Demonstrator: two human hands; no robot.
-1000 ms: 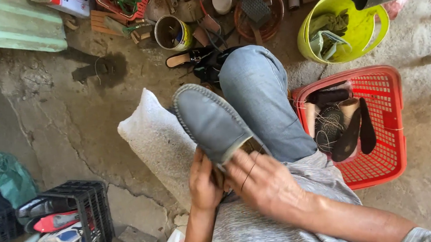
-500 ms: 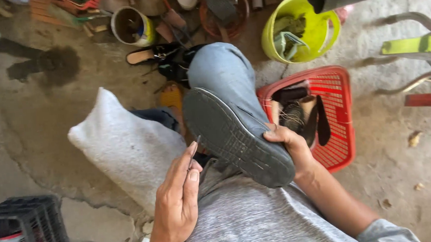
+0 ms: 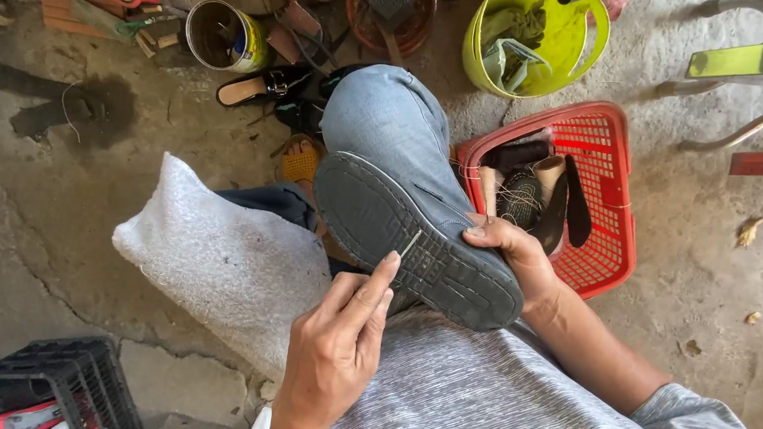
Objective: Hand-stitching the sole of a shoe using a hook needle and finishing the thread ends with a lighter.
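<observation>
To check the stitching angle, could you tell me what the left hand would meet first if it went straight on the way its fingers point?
Most likely the shoe sole: the left hand points up-right, its fingertips nearly at the sole's edge.
</observation>
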